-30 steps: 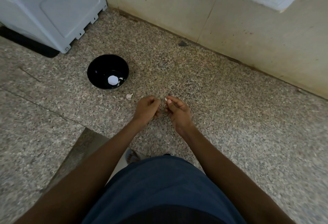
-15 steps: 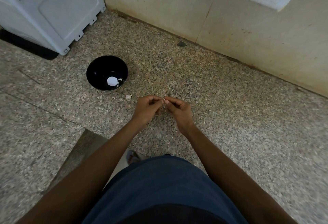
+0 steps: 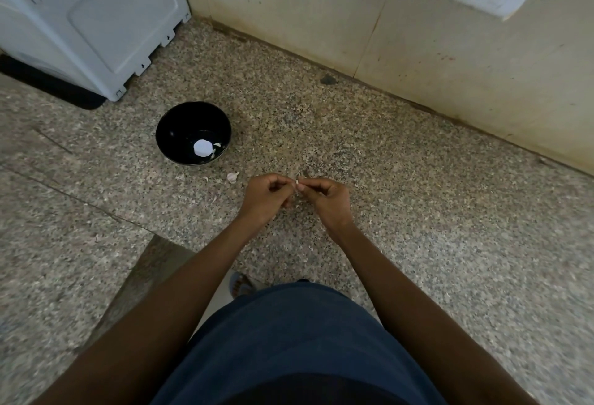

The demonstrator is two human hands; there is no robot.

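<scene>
Both the left hand [image 3: 266,196] and right hand [image 3: 325,198] pinch a tiny garlic clove [image 3: 298,183] right of the bowl [image 3: 173,122], probably light and slippery, best gripped by its ends.

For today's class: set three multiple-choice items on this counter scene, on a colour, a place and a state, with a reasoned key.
1. The bowl is: A black; B white; C red.
2. The loose clove lies: A in the bowl; B on the counter beside the bowl; C on the appliance.
3. The left hand and right hand: A lie flat; B pinch a small pale piece between them; C hang idle.
Key: 1 A, its inside is black. 2 B, it rests on stone, apart from the rim. 3 B, curled fingertips meet on the piece.
</scene>
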